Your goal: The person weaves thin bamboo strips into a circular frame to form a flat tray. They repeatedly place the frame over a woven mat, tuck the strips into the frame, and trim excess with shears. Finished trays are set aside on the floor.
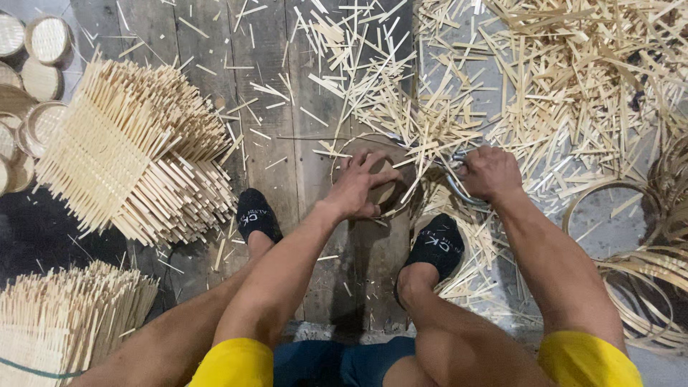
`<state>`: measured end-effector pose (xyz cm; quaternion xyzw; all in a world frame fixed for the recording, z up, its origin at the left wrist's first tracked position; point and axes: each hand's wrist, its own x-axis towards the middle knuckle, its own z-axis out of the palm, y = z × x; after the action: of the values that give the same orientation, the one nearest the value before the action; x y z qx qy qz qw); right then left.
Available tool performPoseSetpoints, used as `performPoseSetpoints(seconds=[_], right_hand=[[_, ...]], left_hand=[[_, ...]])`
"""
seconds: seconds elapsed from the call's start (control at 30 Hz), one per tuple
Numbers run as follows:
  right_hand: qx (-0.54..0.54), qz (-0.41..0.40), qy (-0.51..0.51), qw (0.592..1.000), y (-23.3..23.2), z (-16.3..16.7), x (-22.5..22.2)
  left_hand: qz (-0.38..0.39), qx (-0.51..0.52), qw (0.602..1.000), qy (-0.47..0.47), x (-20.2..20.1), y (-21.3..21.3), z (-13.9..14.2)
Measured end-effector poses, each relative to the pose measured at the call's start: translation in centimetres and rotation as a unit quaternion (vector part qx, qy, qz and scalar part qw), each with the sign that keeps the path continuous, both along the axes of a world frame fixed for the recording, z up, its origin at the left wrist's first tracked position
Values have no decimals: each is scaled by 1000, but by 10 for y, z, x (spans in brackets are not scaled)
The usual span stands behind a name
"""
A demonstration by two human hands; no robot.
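My left hand [360, 185] presses flat on a small round woven bamboo piece [387, 192] ringed by a thin hoop [342, 150], on the dark wooden floor between my feet. My right hand [489, 172] is closed around the metal handles of shears [453, 188], whose blades reach toward the round piece's right edge under loose strips. My two feet in black socks [256, 213] [438, 244] rest either side of the work.
Cut bamboo strips [559, 79] litter the floor ahead and right. Stacks of square woven mats [136, 150] [64, 315] lie left. Finished round lids [49, 39] sit at far left. Bamboo hoops [645, 272] pile at right.
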<state>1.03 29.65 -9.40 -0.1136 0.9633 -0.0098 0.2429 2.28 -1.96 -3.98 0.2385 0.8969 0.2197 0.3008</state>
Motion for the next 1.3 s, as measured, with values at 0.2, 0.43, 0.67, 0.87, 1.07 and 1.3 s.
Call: performPoseSetpoints(seconds=[0.2, 0.43, 0.67, 0.87, 1.07, 1.3], right_hand=[[-19, 21, -17, 999, -12, 17, -9], [-28, -51, -63, 996, -17, 0, -9], [34, -310, 19, 950, 38, -16, -6], [0, -284, 58, 957, 30, -14, 18], [-431, -372, -147, 809, -63, -30, 54], [-518, -466, -137, 705, -67, -59, 54]], left_hand=[[-17, -16, 1000, -20, 1, 5, 10], [-58, -33, 997, -33, -4, 9, 18], [22, 105, 994, 24, 1, -8, -17], [225, 72, 971, 34, -44, -7, -67], [204, 36, 971, -123, -69, 26, -72], [230, 56, 970, -49, -62, 44, -71]])
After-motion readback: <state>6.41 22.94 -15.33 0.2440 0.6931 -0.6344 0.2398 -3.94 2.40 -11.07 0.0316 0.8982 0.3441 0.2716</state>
